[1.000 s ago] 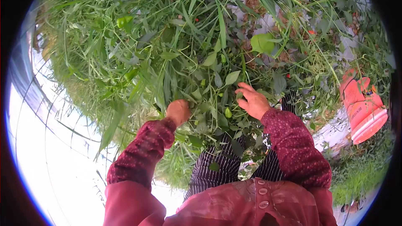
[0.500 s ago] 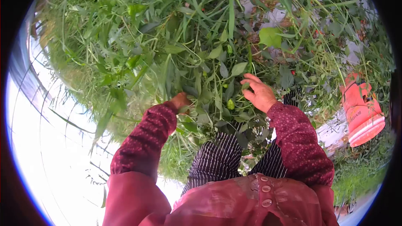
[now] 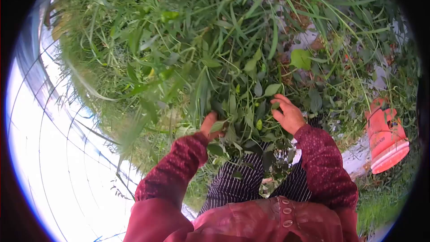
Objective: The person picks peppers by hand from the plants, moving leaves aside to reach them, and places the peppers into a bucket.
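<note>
Among the stems of a leafy plant [image 3: 245,107], my left hand [image 3: 208,125] touches the foliage. Its visible fingers look apart, though leaves cover part of them. On the plant's other side my right hand [image 3: 290,115] is open, with fingers stretched up and left and the thumb apart. A small leaf [image 3: 275,105] lies by its fingertips. Between both hands hangs a small green pepper [image 3: 259,124], nearer to the right hand and touched by neither.
An orange-red bucket [image 3: 386,143] lies tilted among plants at the right. Tall grass [image 3: 148,31] crowds the upper left. Pale ground sheeting [image 3: 307,39] shows through the weeds. Wire netting [image 3: 49,143] runs along the left. My striped trousers [image 3: 237,175] are close below the plant.
The view has shifted, so the plants, bucket and both hands appear lower and further right, except the bucket's sideways place. More of my left hand's fingers show. The right hand keeps its pose.
</note>
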`<state>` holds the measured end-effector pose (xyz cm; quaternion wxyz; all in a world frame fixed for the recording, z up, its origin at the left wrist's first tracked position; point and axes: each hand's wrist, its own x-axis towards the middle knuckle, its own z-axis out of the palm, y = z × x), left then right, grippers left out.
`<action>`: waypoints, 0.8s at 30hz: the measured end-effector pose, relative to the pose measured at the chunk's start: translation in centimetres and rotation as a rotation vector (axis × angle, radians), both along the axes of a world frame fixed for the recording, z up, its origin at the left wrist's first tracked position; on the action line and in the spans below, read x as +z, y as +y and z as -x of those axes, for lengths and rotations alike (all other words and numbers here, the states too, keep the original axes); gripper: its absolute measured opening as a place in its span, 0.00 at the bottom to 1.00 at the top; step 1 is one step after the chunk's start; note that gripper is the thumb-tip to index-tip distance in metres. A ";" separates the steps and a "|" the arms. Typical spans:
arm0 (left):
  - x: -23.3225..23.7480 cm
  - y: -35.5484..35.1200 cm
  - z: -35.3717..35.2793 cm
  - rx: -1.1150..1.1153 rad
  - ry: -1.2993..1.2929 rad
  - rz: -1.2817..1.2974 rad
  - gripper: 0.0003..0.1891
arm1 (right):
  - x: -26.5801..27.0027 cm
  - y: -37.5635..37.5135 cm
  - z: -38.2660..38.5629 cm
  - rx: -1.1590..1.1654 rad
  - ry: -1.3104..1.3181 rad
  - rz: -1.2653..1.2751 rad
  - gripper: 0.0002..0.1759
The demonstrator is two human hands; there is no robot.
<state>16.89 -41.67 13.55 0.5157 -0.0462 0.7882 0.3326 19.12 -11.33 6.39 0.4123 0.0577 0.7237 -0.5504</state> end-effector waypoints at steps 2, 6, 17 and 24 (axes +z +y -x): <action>2.7 2.2 0.4 0.347 -0.196 0.466 0.15 | 2.3 -0.1 2.0 0.104 0.078 -0.248 0.23; 5.2 2.9 -0.1 -0.035 0.188 0.506 0.21 | 6.5 -1.7 6.2 0.146 0.513 -0.325 0.25; 10.0 5.7 2.0 -0.545 0.321 0.463 0.20 | 7.2 -9.6 4.0 0.242 0.363 0.343 0.36; 14.4 9.0 4.5 -0.139 -0.036 0.323 0.16 | 4.8 -11.6 2.3 0.494 0.355 0.175 0.27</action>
